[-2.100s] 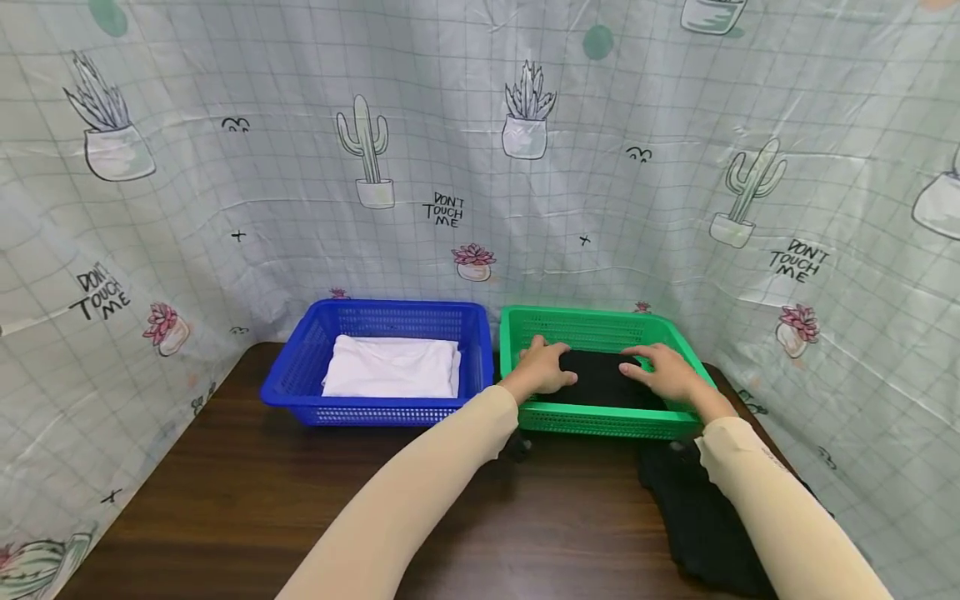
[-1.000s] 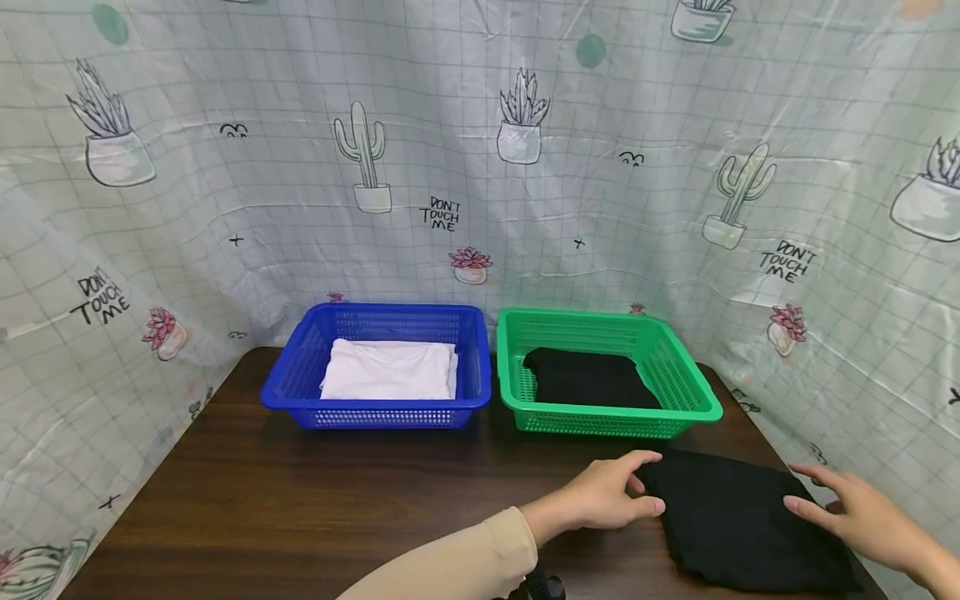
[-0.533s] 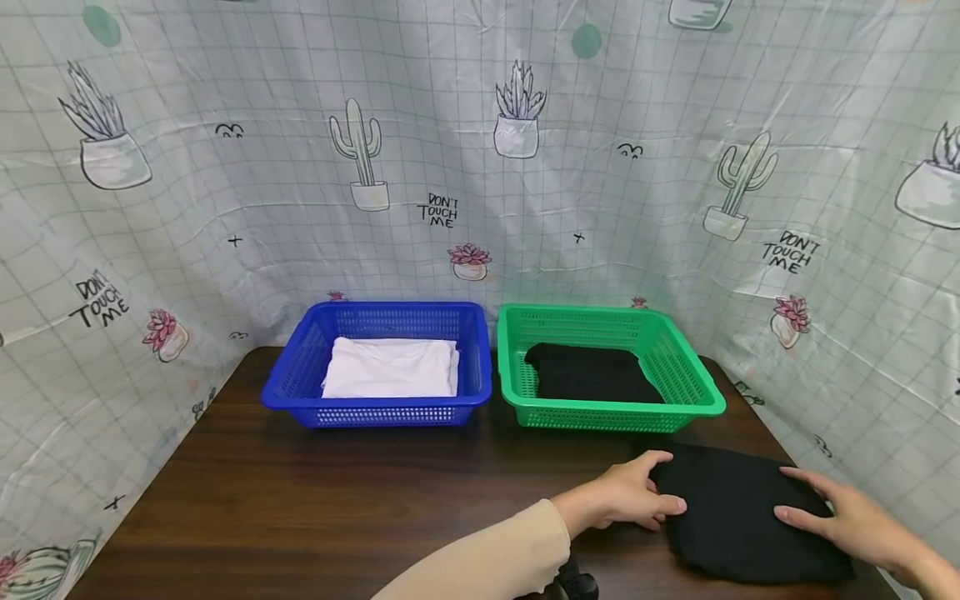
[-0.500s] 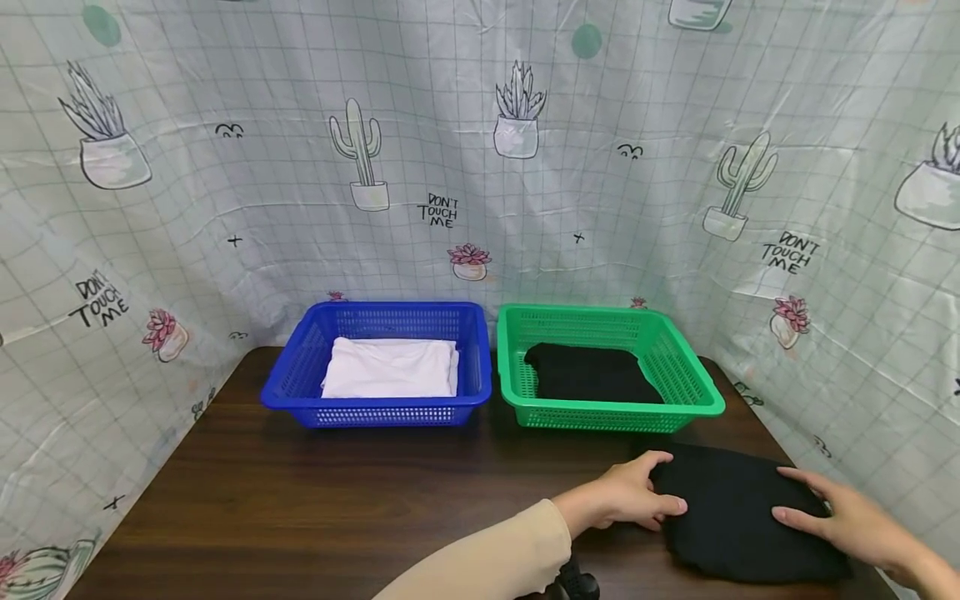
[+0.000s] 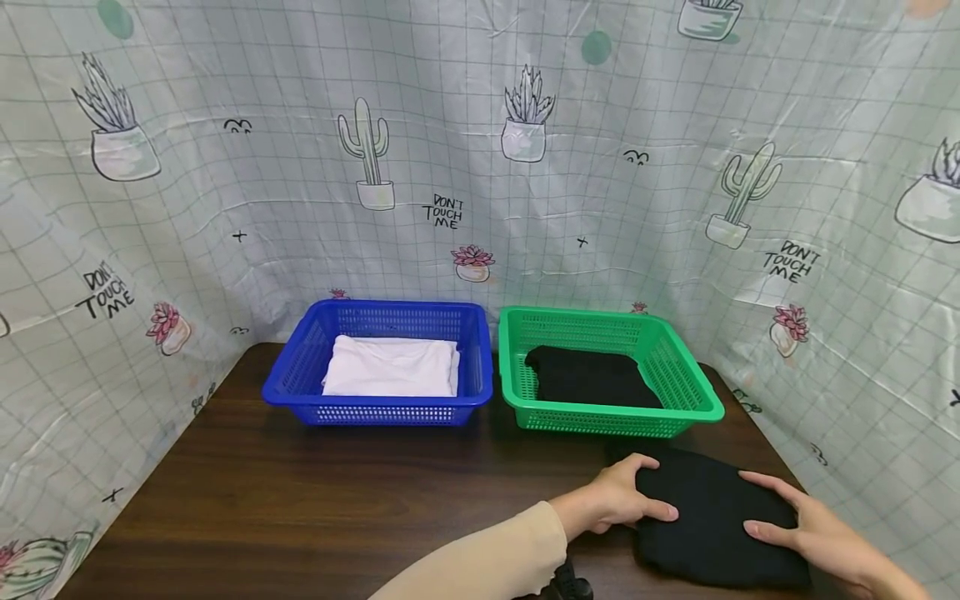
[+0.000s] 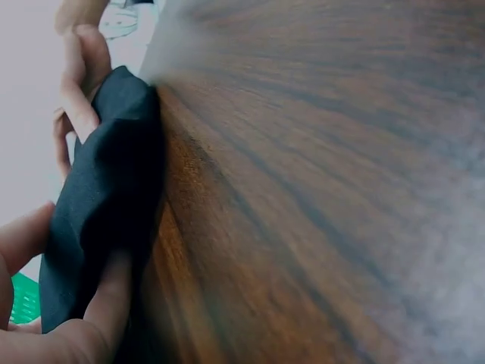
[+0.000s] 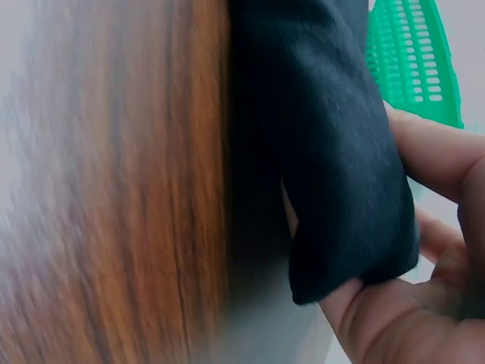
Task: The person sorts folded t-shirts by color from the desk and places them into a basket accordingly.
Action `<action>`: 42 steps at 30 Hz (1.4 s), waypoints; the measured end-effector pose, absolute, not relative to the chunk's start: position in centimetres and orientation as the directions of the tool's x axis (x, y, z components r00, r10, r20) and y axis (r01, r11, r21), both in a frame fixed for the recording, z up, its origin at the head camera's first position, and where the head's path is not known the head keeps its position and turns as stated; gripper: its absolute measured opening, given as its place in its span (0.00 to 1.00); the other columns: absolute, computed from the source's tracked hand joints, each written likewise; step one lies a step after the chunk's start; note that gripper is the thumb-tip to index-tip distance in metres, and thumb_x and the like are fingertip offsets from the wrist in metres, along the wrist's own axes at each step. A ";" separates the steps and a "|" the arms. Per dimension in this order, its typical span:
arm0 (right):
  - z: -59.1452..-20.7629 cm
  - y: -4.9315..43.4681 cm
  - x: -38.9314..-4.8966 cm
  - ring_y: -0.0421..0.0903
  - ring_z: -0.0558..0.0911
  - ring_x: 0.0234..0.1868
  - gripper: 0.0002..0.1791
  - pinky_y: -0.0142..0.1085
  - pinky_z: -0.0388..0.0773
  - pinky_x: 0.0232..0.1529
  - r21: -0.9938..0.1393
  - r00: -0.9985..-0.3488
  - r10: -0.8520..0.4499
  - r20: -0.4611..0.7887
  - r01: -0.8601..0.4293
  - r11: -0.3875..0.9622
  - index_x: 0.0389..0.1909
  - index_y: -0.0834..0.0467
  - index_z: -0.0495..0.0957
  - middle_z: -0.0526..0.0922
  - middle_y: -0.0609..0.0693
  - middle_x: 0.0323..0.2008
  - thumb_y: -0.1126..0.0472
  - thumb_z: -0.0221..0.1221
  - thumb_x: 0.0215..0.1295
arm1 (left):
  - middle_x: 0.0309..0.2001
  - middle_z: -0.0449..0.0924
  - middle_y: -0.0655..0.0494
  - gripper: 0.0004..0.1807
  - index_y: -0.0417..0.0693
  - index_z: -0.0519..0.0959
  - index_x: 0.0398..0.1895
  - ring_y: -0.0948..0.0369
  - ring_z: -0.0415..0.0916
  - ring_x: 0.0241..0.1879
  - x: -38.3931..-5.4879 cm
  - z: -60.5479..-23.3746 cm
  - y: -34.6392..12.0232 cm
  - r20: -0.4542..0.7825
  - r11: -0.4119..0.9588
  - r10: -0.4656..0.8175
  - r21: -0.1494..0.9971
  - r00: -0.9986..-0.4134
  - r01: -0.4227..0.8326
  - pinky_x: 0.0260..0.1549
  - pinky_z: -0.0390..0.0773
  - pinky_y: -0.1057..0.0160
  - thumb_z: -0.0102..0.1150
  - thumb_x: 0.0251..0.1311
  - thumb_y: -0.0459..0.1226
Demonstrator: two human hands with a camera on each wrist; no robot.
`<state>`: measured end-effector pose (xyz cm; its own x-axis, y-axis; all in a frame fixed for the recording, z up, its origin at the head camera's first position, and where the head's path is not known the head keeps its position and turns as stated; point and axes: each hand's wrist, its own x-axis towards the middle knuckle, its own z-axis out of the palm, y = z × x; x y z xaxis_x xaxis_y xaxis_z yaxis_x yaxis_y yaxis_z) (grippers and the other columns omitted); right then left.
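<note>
A folded black cloth (image 5: 708, 525) lies at the table's front right, below the green basket (image 5: 615, 422). My left hand (image 5: 615, 500) grips its left side, thumb on top. At the right side, my right hand (image 5: 817, 525) holds the cloth, fingers spread along it. In the right wrist view, the cloth's thick folded end (image 7: 341, 167) sits between thumb and fingers, with some fingers partly hidden beneath. The left wrist view shows the same cloth (image 6: 106, 182) pinched near one end, raised at its edge. Another folded black cloth (image 5: 592, 379) lies inside the green basket.
To the left of the green basket stands a blue basket (image 5: 386, 415) with folded white cloth (image 5: 393, 367) inside. Both are at the back of the dark wooden table (image 5: 322, 500), before a cactus-print curtain (image 5: 450, 150). The curtain also hangs close along the right side.
Both hands have left the black cloth in the green basket and come down to the one on the table. Lately the right hand and that cloth have shifted left, and the grips have tightened.
</note>
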<state>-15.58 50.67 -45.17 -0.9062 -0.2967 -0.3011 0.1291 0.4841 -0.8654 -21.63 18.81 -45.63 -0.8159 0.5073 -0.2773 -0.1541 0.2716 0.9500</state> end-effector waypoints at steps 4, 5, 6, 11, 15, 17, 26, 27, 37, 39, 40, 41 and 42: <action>-45.3 49.9 -15.8 0.32 0.82 0.57 0.35 0.34 0.82 0.54 -0.880 -0.915 -0.297 -0.274 0.113 0.461 0.80 0.29 0.58 0.76 0.37 0.62 0.61 0.54 0.83 | 0.61 0.78 0.57 0.32 0.64 0.80 0.62 0.57 0.78 0.58 -21.7 -45.8 18.1 -0.266 0.304 0.479 0.944 -0.837 -0.126 0.52 0.82 0.55 0.81 0.56 0.31; -45.3 49.7 -15.8 0.32 0.82 0.57 0.35 0.34 0.83 0.53 -0.884 -0.915 -0.301 -0.269 0.110 0.453 0.81 0.30 0.57 0.76 0.36 0.61 0.62 0.54 0.84 | 0.61 0.78 0.58 0.33 0.65 0.81 0.61 0.56 0.78 0.59 -21.7 -45.8 17.8 -0.265 0.304 0.474 0.944 -0.840 -0.127 0.53 0.82 0.54 0.81 0.55 0.30; -45.2 49.5 -15.8 0.32 0.82 0.57 0.35 0.34 0.83 0.54 -0.889 -0.916 -0.302 -0.266 0.111 0.444 0.82 0.32 0.57 0.77 0.34 0.61 0.62 0.54 0.84 | 0.61 0.78 0.59 0.33 0.66 0.81 0.61 0.56 0.77 0.60 -21.7 -45.7 17.5 -0.262 0.304 0.470 0.944 -0.843 -0.124 0.54 0.82 0.54 0.81 0.55 0.30; -44.0 48.5 -15.7 0.34 0.82 0.60 0.37 0.37 0.84 0.55 -0.932 -0.922 -0.330 -0.204 0.079 0.354 0.86 0.44 0.51 0.78 0.28 0.63 0.66 0.51 0.84 | 0.60 0.78 0.62 0.34 0.70 0.81 0.61 0.58 0.77 0.59 -21.5 -44.7 16.0 -0.231 0.264 0.469 0.958 -0.852 -0.114 0.56 0.80 0.54 0.81 0.55 0.29; -42.1 47.4 -15.5 0.35 0.82 0.62 0.38 0.38 0.85 0.55 -0.943 -0.934 -0.334 -0.130 0.013 0.333 0.87 0.52 0.48 0.79 0.30 0.65 0.68 0.51 0.84 | 0.57 0.79 0.65 0.35 0.73 0.80 0.62 0.62 0.77 0.56 -21.3 -43.0 14.8 -0.184 0.220 0.486 0.972 -0.854 -0.084 0.54 0.81 0.56 0.80 0.56 0.30; -41.1 46.9 -15.5 0.37 0.83 0.62 0.38 0.41 0.86 0.54 -0.945 -0.933 -0.343 -0.112 -0.007 0.326 0.87 0.52 0.47 0.80 0.32 0.65 0.69 0.50 0.84 | 0.56 0.79 0.66 0.36 0.74 0.79 0.63 0.64 0.77 0.54 -21.2 -41.9 14.2 -0.161 0.193 0.500 0.979 -0.851 -0.072 0.53 0.81 0.58 0.80 0.57 0.30; -37.0 44.9 -16.6 0.43 0.86 0.59 0.40 0.46 0.87 0.52 -0.945 -0.923 -0.383 -0.021 -0.107 0.309 0.87 0.51 0.47 0.82 0.38 0.65 0.73 0.49 0.82 | 0.56 0.80 0.68 0.38 0.70 0.77 0.68 0.68 0.79 0.50 -21.4 -37.4 11.2 -0.043 0.093 0.537 0.996 -0.843 0.009 0.50 0.81 0.64 0.78 0.58 0.29; -36.6 44.6 -17.0 0.43 0.86 0.59 0.40 0.46 0.87 0.51 -0.946 -0.924 -0.383 -0.010 -0.115 0.303 0.87 0.50 0.47 0.83 0.39 0.64 0.73 0.50 0.82 | 0.56 0.79 0.68 0.38 0.71 0.77 0.68 0.68 0.79 0.50 -21.7 -37.0 10.9 -0.031 0.095 0.535 0.995 -0.844 0.023 0.51 0.81 0.64 0.78 0.59 0.30; -33.4 42.1 -23.7 0.35 0.83 0.62 0.43 0.36 0.86 0.52 -0.957 -0.934 -0.342 0.107 -0.190 0.219 0.87 0.50 0.49 0.75 0.37 0.69 0.73 0.54 0.80 | 0.67 0.76 0.57 0.38 0.73 0.75 0.73 0.55 0.80 0.60 -28.7 -33.9 9.4 -0.008 0.067 0.499 0.997 -0.866 0.029 0.58 0.82 0.51 0.73 0.64 0.30; -33.1 41.4 -25.4 0.33 0.83 0.60 0.43 0.36 0.86 0.52 -0.951 -0.947 -0.307 0.093 -0.176 0.253 0.87 0.48 0.49 0.71 0.44 0.72 0.69 0.57 0.80 | 0.70 0.74 0.54 0.39 0.73 0.74 0.74 0.53 0.80 0.61 -30.4 -33.8 9.2 -0.015 0.059 0.481 0.998 -0.877 0.016 0.57 0.83 0.51 0.71 0.66 0.29; -32.9 41.1 -26.2 0.32 0.83 0.59 0.44 0.35 0.86 0.52 -0.942 -0.954 -0.288 0.078 -0.165 0.292 0.87 0.47 0.48 0.69 0.48 0.74 0.66 0.59 0.80 | 0.71 0.73 0.52 0.39 0.73 0.73 0.75 0.52 0.80 0.62 -31.1 -33.7 9.1 -0.020 0.061 0.471 0.998 -0.882 0.011 0.57 0.83 0.50 0.71 0.66 0.29; -32.9 40.9 -27.1 0.31 0.83 0.58 0.44 0.35 0.86 0.52 -0.936 -0.960 -0.275 0.062 -0.151 0.318 0.88 0.45 0.48 0.66 0.54 0.76 0.63 0.60 0.80 | 0.72 0.72 0.51 0.40 0.72 0.72 0.76 0.51 0.79 0.62 -31.9 -33.8 9.0 -0.023 0.064 0.464 0.998 -0.885 0.007 0.57 0.83 0.50 0.70 0.67 0.28; -32.8 40.8 -27.9 0.30 0.83 0.58 0.45 0.35 0.86 0.52 -0.926 -0.964 -0.263 0.047 -0.141 0.351 0.88 0.45 0.47 0.63 0.58 0.77 0.61 0.62 0.79 | 0.73 0.71 0.50 0.40 0.72 0.71 0.77 0.50 0.79 0.63 -32.5 -33.8 9.0 -0.026 0.075 0.454 0.997 -0.890 0.009 0.58 0.82 0.50 0.69 0.67 0.28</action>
